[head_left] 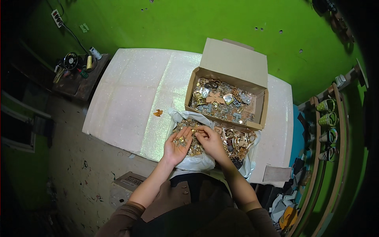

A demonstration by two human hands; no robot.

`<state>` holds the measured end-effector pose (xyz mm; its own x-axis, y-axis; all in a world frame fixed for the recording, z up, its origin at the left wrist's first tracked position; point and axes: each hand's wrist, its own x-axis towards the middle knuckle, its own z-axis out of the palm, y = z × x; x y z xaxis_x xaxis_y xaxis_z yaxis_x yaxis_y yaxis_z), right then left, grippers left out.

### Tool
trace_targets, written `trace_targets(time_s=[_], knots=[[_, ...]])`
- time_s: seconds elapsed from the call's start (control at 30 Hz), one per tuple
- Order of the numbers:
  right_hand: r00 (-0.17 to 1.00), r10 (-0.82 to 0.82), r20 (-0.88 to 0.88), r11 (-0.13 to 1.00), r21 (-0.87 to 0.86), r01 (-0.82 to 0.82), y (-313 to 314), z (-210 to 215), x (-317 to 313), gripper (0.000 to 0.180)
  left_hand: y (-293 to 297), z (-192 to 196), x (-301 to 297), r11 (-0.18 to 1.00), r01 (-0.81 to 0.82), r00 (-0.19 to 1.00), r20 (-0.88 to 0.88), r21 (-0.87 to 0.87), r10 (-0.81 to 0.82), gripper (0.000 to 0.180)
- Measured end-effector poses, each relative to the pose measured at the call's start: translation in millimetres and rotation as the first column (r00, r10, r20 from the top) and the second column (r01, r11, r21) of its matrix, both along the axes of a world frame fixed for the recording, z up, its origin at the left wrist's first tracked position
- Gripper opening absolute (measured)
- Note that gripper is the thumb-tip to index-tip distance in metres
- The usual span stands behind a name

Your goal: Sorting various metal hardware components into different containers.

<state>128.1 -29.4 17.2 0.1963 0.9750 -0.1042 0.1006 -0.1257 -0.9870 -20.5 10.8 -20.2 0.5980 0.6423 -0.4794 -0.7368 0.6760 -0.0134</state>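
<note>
My left hand is turned palm up, fingers extended together, with a small heap of gold and silver metal fittings lying in it. Thumb and fingertips of my right hand pinch a small gold-coloured metal piece, just beside the left fingertips. Both hands are over a white plastic bag spread open around many more small metal fittings. Right of it, larger shiny buckles and rings lie in a second white plastic lining, partly behind my right forearm.
An open cardboard box of mixed hardware stands behind the bags, lid raised. The table has a pale glittery cover with an orange-brown scrap on it. A striped card lies near the right edge; a wooden rack stands beyond.
</note>
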Motion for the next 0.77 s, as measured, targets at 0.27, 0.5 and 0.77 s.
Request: trace_targets(time_s=[0.27, 0.5, 0.77], knots=[[0.99, -0.013, 0.143, 0.996, 0.088, 0.0, -8.0, -15.8, 3.9, 0.019, 8.7, 10.6, -3.1, 0.991, 0.133, 0.966, -0.224, 0.005, -0.129, 0.036], [0.989, -0.045, 0.138, 0.997, 0.074, 0.035, -17.9, -17.9, 7.1, 0.018, 17.1, 17.8, -5.9, 0.98, 0.195, 0.955, -0.236, 0.037, -0.181, 0.035], [0.994, -0.048, 0.1, 0.998, 0.053, 0.043, -21.2, -18.7, 8.1, 0.018, 18.0, 22.6, -10.9, 0.962, 0.223, 0.937, -0.307, 0.156, -0.168, 0.043]])
